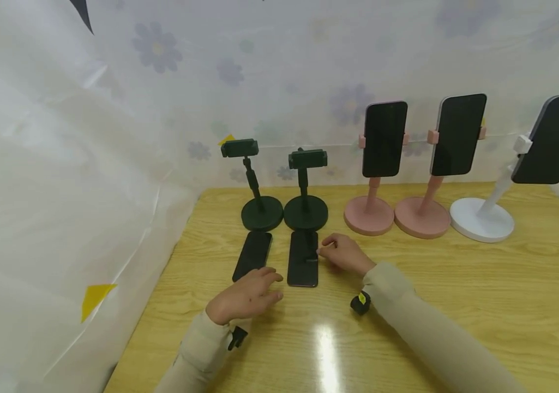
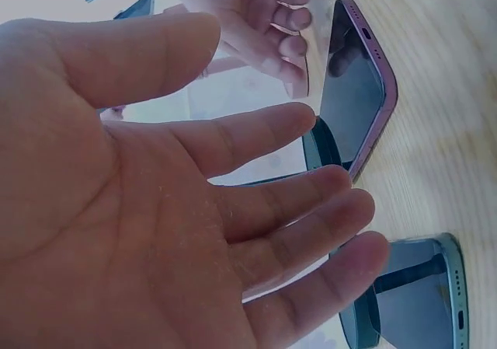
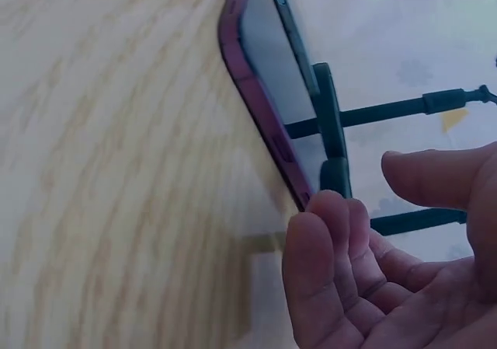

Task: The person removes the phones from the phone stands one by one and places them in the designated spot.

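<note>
Two dark phones lie face up on the wooden table: a left phone (image 1: 253, 252) with a greenish frame in the left wrist view, and a right phone (image 1: 301, 273) with a pink frame. My left hand (image 1: 246, 297) hovers by the near end of the left phone, its fingers apart and palm bare in the left wrist view. My right hand (image 1: 345, 254) is at the right edge of the pink-framed phone. In the right wrist view its fingertips (image 3: 307, 236) come right beside that phone's edge, loosely bent, with the thumb apart and nothing held.
Behind the phones stand two dark green phone stands, a left stand (image 1: 262, 213) and a right stand (image 1: 306, 213), their clamps holding nothing. Two pink stands (image 1: 368, 215) and a white stand (image 1: 482, 219) each hold an upright phone (image 1: 384, 139). A flowered sheet (image 1: 269, 71) hangs behind the table (image 1: 456, 289).
</note>
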The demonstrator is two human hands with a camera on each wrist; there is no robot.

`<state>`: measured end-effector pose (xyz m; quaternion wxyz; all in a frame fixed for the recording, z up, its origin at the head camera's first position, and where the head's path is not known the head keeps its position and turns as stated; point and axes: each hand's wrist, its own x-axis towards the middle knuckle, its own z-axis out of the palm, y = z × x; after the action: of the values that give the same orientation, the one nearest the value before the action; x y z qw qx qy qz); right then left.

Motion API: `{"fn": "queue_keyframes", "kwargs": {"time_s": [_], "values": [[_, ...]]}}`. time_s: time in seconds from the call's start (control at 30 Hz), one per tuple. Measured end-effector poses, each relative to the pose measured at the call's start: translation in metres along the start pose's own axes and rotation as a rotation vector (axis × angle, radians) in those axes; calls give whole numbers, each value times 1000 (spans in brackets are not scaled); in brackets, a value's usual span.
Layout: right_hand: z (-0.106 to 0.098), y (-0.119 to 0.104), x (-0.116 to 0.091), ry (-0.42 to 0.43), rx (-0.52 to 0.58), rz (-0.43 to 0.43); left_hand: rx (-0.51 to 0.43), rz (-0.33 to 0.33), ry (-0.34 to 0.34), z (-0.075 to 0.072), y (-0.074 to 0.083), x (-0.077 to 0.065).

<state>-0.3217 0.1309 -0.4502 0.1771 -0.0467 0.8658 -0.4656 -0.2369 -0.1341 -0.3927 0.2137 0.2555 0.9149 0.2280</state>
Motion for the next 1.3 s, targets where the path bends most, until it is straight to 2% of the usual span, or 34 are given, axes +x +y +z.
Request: {"fn": "queue_keyframes", "kwargs": {"time_s": [0.1,0.23,0.3,0.43,0.63,0.73,0.8,0.93,1.1,1.3], "values": [[-9,2,-8,17,38,-24,37,15,24,1,3,1],[-22,6,-16,24,106,-38,97,57,99,1,8,3],[-29,7,-21,32,122,-49,99,87,139,1,11,4],[-40,8,-28,59,117,-88,40,162,228,2,16,4],[-61,7,-37,181,129,-168,-98,249,327,4,33,2],[-75,5,-41,262,157,-183,-117,310,335,4,44,1],[-84,4,-42,302,177,-152,-113,332,336,4,48,2],[-95,3,-39,362,208,-109,-111,320,306,7,50,5],[-100,3,-31,420,232,-70,-97,312,267,12,51,7],[-105,3,-17,477,246,-93,-95,323,267,17,51,10]]}}
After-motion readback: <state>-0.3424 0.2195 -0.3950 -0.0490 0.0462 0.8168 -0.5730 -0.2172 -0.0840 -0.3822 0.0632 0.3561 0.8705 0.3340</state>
